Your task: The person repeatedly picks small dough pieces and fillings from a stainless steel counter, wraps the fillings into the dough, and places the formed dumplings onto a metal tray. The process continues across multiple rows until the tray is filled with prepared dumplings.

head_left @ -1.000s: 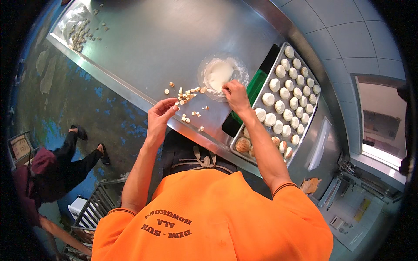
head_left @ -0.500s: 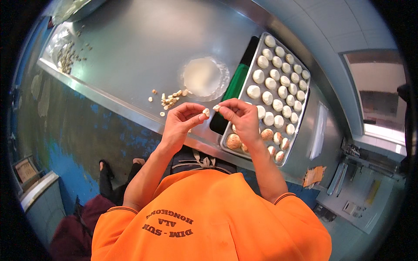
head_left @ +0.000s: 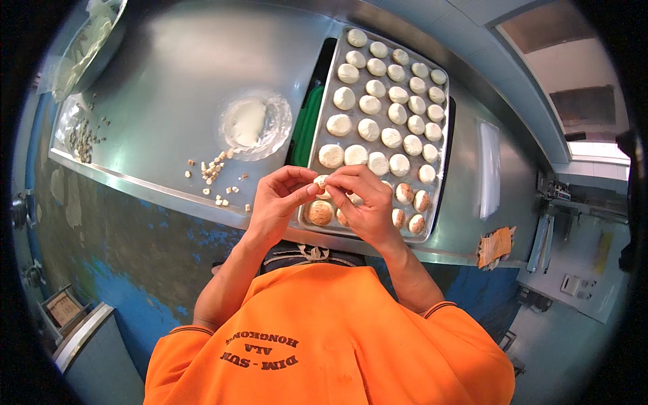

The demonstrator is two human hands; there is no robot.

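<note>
From my end, I see both hands brought together over the tray's near left corner; half a second ago they were apart, each pinching a small bit. My view has swung too, putting the tray (head_left: 360, 84) of round white buns (head_left: 368, 129) nearer the middle. The left hand (head_left: 301, 185) is nearly closed, thumb and forefinger gripping a small pale piece (head_left: 320, 181). The right hand (head_left: 337, 185) pinches at that piece's right edge, its other fingers curled. More pale chunks (head_left: 212, 169) lie on the table (head_left: 169, 88), left of the tray.
</note>
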